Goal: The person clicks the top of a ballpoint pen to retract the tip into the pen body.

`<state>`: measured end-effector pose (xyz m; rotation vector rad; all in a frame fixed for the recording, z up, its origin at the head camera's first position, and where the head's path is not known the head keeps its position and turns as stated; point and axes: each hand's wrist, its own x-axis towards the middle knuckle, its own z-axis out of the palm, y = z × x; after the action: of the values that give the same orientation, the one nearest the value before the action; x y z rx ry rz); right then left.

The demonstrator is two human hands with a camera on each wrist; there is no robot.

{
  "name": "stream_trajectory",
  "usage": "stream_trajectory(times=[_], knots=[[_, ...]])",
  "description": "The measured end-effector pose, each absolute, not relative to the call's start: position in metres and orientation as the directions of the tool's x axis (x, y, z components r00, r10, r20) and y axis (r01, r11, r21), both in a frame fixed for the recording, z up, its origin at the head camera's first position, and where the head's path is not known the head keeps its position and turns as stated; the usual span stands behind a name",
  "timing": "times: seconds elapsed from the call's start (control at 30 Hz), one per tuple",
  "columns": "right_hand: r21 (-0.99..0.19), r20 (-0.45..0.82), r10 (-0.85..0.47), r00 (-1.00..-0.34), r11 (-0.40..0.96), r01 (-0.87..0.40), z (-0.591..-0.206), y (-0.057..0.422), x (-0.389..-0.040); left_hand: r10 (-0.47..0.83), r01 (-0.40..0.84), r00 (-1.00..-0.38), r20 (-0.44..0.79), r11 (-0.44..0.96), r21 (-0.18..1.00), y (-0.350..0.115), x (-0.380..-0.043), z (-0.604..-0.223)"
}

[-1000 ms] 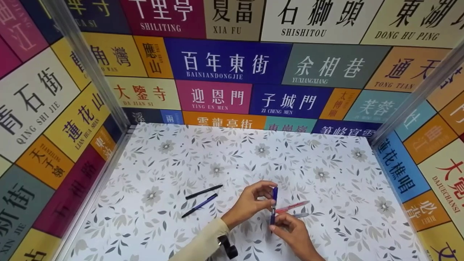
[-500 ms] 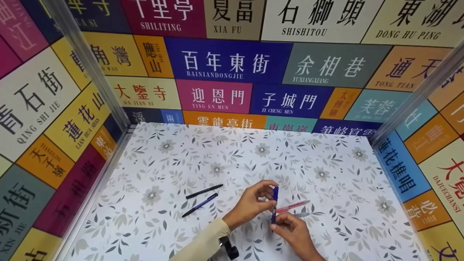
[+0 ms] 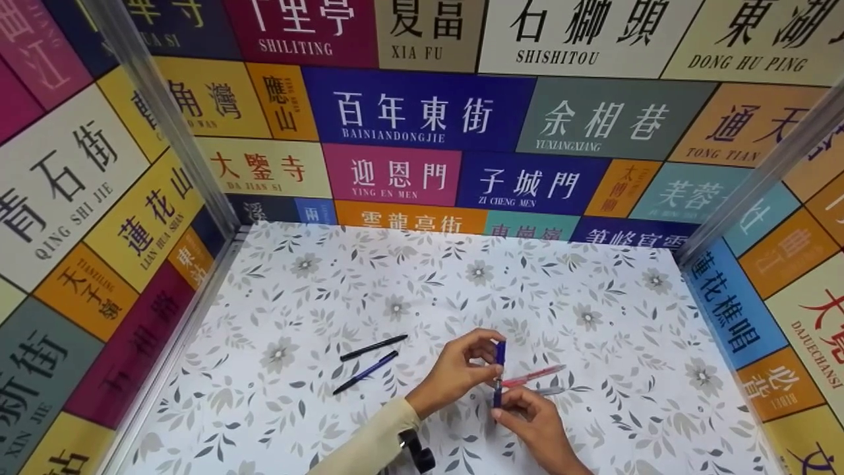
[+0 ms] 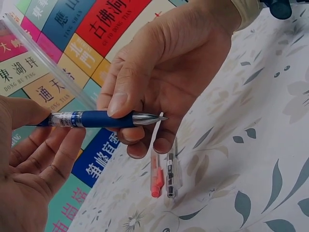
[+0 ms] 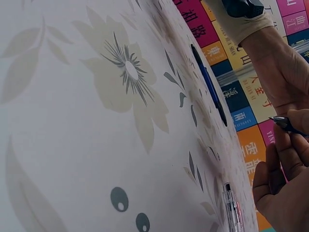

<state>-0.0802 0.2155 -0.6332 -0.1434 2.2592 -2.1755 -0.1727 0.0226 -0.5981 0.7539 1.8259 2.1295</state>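
Note:
A blue pen (image 3: 500, 353) with a metal tip is held upright between both hands in the head view, above the table. My left hand (image 3: 452, 371) pinches its upper end between thumb and fingers. Lower down, near the tip, my right hand (image 3: 535, 421) grips the blue barrel. In the left wrist view the pen (image 4: 107, 119) lies across the picture, its pointed tip showing past the right thumb. Just behind the hands, a red pen (image 3: 542, 375) and a clear pen with black parts (image 3: 550, 390) lie on the table.
To the left, a black pen (image 3: 374, 348) and a blue and black pen (image 3: 366, 372) lie side by side on the flower-patterned table (image 3: 316, 290). Walls of coloured sign panels (image 3: 415, 109) enclose the back and sides, with metal corner posts (image 3: 175, 119).
Both hands and the pen stay in almost the same place. The head view has shifted very slightly, and the pens on the table have not moved.

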Motion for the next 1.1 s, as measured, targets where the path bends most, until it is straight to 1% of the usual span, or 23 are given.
stream_trajectory(times=[0.3, 0.5, 0.7, 0.93, 1.1], knots=[[-0.997, 0.04, -0.05, -0.998, 0.063, -0.043, -0.6294, 0.2145, -0.0802, 0.485, 0.166, -0.841, 0.241, -0.193, 0.967, 0.024, -0.1727, -0.5999], [-0.998, 0.039, -0.052, -0.998, 0.047, -0.042, -0.6296, 0.2152, -0.08, 0.485, 0.196, -0.834, 0.261, -0.181, 0.964, 0.0248, -0.1728, -0.5984], [-0.999, 0.021, -0.058, -0.998, 0.031, -0.023, -0.6297, 0.216, -0.0803, 0.496, 0.18, -0.829, 0.257, -0.199, 0.963, 0.0247, -0.1721, -0.5973], [-0.998, 0.024, -0.055, -0.998, 0.051, -0.027, -0.63, 0.2175, -0.0806, 0.483, 0.168, -0.84, 0.247, -0.201, 0.965, 0.0237, -0.1728, -0.5996], [-0.999, 0.009, -0.068, -0.998, 0.052, -0.013, -0.6289, 0.22, -0.0806, 0.464, 0.152, -0.849, 0.254, -0.244, 0.958, 0.0231, -0.173, -0.6014]])
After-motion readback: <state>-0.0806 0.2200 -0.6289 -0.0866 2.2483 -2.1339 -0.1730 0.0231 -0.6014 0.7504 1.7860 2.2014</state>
